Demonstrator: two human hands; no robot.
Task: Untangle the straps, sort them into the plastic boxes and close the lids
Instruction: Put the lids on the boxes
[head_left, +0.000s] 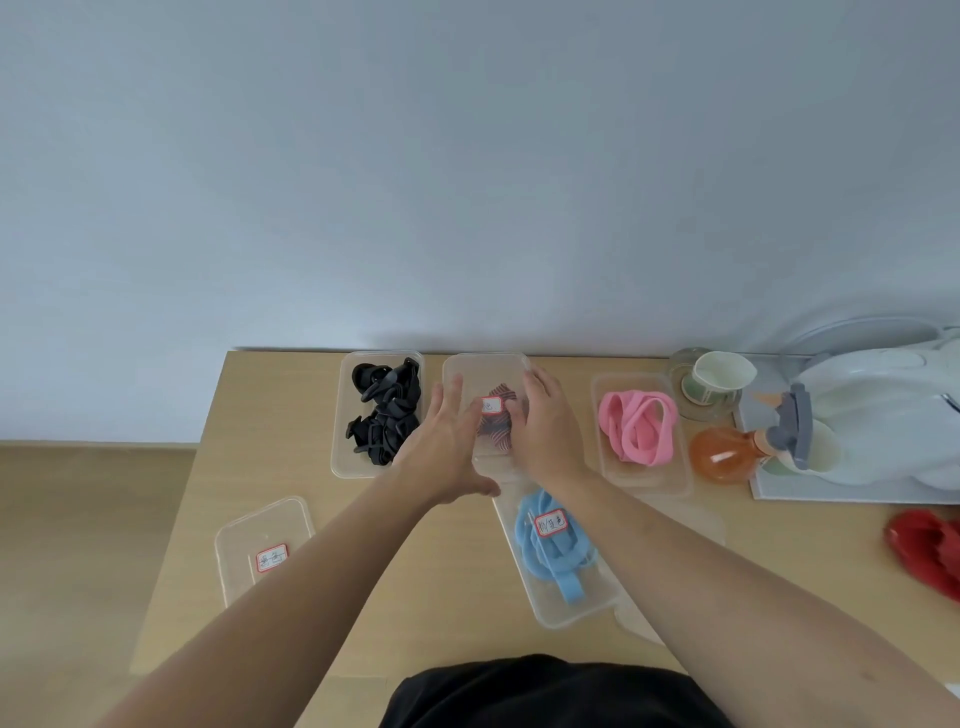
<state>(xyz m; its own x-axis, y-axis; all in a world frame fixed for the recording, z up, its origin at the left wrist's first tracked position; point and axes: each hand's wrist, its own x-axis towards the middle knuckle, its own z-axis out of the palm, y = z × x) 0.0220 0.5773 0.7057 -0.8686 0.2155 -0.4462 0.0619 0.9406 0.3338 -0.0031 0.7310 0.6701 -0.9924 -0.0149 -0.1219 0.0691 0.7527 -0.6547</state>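
Note:
Four clear plastic boxes stand on the wooden table. The far-left box (340, 415) holds black straps (384, 415) and has no lid. The middle box (485, 370) holds a red-striped strap (494, 437) under a labelled clear lid. My left hand (447, 441) and my right hand (545, 415) lie flat on that lid, fingers fairly straight, one at each side. The right box (605, 467) holds pink straps (636, 426), uncovered. Nearer me, a labelled lid covers a box (550, 608) of blue straps (545, 551). A loose labelled lid (265, 545) lies at front left.
A tape roll with a paper cup (719, 382) in it, an orange spray bottle (727, 454) and white items on a grey tray (857, 488) crowd the far right. A red object (930, 551) sits at the right edge. The table's left edge (208, 467) drops to the floor.

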